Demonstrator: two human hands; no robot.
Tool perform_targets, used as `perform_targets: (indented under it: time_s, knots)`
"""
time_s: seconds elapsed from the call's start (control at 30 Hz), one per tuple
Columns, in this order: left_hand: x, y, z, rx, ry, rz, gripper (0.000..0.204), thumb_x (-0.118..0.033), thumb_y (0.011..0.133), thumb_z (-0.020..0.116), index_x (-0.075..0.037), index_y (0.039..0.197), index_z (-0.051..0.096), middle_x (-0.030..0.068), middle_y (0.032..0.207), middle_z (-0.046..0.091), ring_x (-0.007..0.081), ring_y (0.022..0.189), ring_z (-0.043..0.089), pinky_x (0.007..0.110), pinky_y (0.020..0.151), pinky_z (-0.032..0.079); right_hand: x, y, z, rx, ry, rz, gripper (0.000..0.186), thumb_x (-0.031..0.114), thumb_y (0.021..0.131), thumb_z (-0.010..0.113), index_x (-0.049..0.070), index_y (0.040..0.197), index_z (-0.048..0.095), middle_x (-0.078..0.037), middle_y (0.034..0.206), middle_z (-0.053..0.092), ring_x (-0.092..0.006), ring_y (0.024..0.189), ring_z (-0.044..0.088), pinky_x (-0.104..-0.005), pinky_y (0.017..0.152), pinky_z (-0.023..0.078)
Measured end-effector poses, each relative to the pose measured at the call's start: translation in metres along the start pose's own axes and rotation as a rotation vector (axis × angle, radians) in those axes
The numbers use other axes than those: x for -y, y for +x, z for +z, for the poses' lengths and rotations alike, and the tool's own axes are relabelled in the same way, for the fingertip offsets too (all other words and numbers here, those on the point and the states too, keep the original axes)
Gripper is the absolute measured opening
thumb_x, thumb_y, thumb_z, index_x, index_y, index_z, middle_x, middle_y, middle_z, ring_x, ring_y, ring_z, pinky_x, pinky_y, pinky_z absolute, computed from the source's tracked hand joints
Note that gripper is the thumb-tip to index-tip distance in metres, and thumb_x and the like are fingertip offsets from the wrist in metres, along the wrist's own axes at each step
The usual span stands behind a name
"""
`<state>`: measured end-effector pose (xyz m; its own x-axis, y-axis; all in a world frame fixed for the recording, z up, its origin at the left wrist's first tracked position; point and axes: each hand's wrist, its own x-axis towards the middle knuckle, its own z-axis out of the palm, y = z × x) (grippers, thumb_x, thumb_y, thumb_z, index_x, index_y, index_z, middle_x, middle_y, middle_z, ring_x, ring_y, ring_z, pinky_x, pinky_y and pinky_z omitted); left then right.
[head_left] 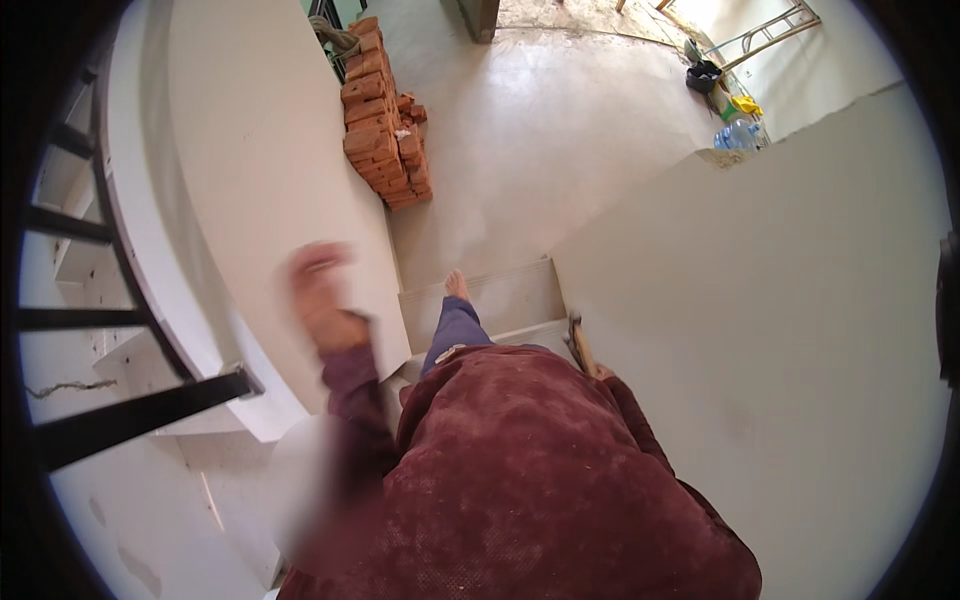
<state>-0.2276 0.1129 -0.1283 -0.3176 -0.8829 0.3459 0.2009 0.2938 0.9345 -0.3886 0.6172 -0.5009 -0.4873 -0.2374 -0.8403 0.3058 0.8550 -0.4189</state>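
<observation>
We are on a staircase between two pale walls, with a smooth grey floor (pixel 540 130) spreading out beyond the lowest of the steps (pixel 515 298). On the far left of that floor we see a tall, uneven stack of orange-red bricks (pixel 370 130), set close against the left wall (pixel 255 150). Past that wall, at the left, runs a railing of black bars (pixel 85 319). At the far right stand a clear blue water bottle (pixel 735 137), a bright yellow item (pixel 746 105) and a ladder-like frame (pixel 765 42) leaning at a slant.

Near us, our dusty maroon top (pixel 540 470) fills the middle, and one bare foot (pixel 456 285) shows below a blue trouser leg (pixel 455 328) on the steps. Our right hand (pixel 604 373), mostly hidden by the top, is closed around a hammer (pixel 585 352) at our right side, just beside the right wall (pixel 750 300). The hammer has a light-brown, wood-like handle, slim and plain, and a dark, narrow metal head that tops it at the far end, tilted slightly left. Our left hand (pixel 318 285) is raised in front of the left wall, badly blurred; we cannot tell how wide its fingers are or whether it holds anything.
</observation>
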Motion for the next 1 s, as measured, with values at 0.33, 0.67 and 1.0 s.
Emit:
perform_targets:
  time_s: [0.33,0.67,1.0]
  knots:
    - [0.278,0.021,0.111,1.069,0.028,-0.83,0.049,-0.032,0.092,0.058,-0.001,0.128,0.046,0.0113,0.122,0.055,0.0189,0.108,0.055,0.033,0.091,0.046,0.406,0.033,-0.009,-0.189,-0.027,-0.65,0.08,0.007,0.059,0.065,0.01,0.136,0.044,-0.017,0.104,0.063,-0.0271,0.093,0.061,-0.0331,0.083,0.048]
    - [0.301,0.096,0.24,0.725,-0.338,-0.65,0.048,-0.029,0.088,0.064,0.003,0.121,0.047,0.0137,0.111,0.058,0.0176,0.1,0.056,0.033,0.087,0.047,0.551,0.061,-0.025,-0.295,-0.21,-1.144,0.071,0.006,0.069,0.06,0.016,0.137,0.041,-0.018,0.112,0.059,-0.0378,0.103,0.057,-0.0419,0.086,0.048]
    - [0.412,0.216,0.404,0.743,-0.388,-0.413,0.066,-0.055,0.098,0.026,0.002,0.114,0.055,0.0201,0.118,0.058,0.0252,0.103,0.059,0.036,0.09,0.048,0.644,0.23,-0.14,-0.033,0.404,-1.309,0.068,-0.003,0.061,0.055,0.002,0.128,0.048,-0.015,0.107,0.058,-0.0269,0.103,0.056,-0.0356,0.089,0.044]
